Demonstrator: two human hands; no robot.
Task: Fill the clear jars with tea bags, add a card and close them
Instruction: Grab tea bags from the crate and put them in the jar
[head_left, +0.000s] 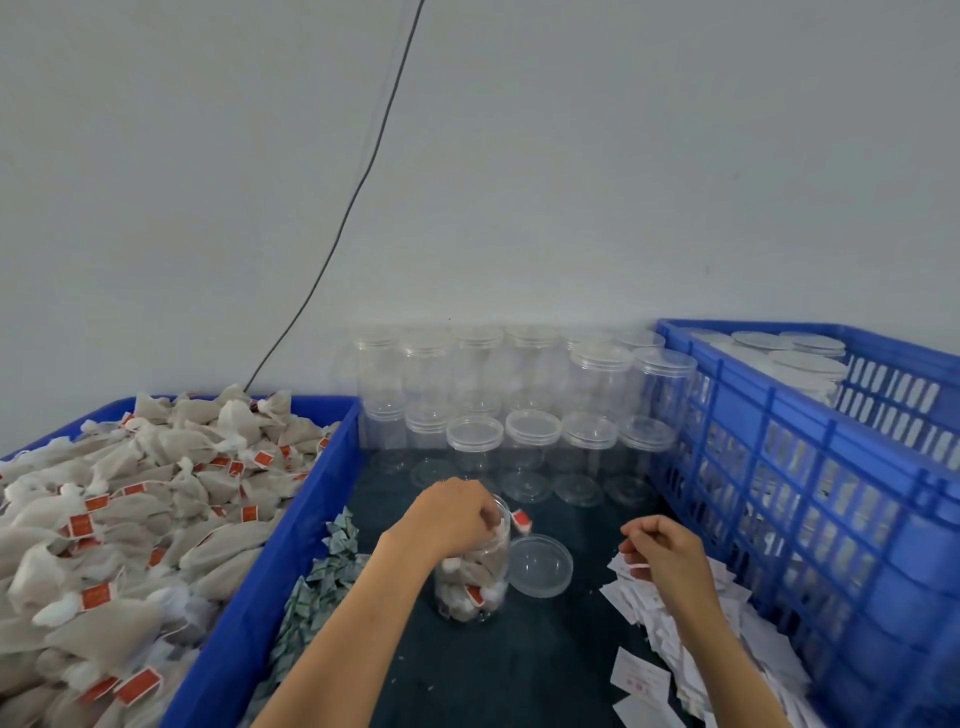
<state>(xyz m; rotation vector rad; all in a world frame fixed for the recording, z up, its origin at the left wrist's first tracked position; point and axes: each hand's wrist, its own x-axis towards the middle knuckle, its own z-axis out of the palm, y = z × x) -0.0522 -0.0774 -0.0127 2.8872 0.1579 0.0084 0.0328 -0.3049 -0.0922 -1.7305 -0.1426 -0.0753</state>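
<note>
At frame centre, the left hand pinches a tea bag at the open jar mouth, while the right hand, lower right, pinches a card above the worktop.

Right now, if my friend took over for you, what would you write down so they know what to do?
Left hand: at the mouth of the open jar, pushing tea bags in.
Right hand: over the card pile, pinching one white card.
The jar stands on the dark mat, mostly full of tea bags; one red tag hangs over its rim. Its lid lies flat beside it, on the right.
More tea bags wait in the blue tray on the left. Empty jars are stacked at the back.
Left to do: tuck in the tag, add the card, close the lid, start another jar.
</note>
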